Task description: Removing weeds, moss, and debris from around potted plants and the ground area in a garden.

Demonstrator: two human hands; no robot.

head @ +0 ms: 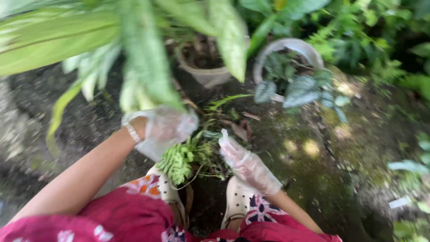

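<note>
two gloved hands, left hand point(163, 130) and right hand point(246, 163), fingers' grip unclear, flanking small fern point(179, 161)

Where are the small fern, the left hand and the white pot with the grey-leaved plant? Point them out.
small fern point(177, 162), head view, on its fronds.
left hand point(163, 130), head view, gloved back.
white pot point(295, 45), head view, far rim.

Garden: bare soil point(40, 112), potted plants point(286, 67), leafy greenery point(367, 31) all round.
</note>
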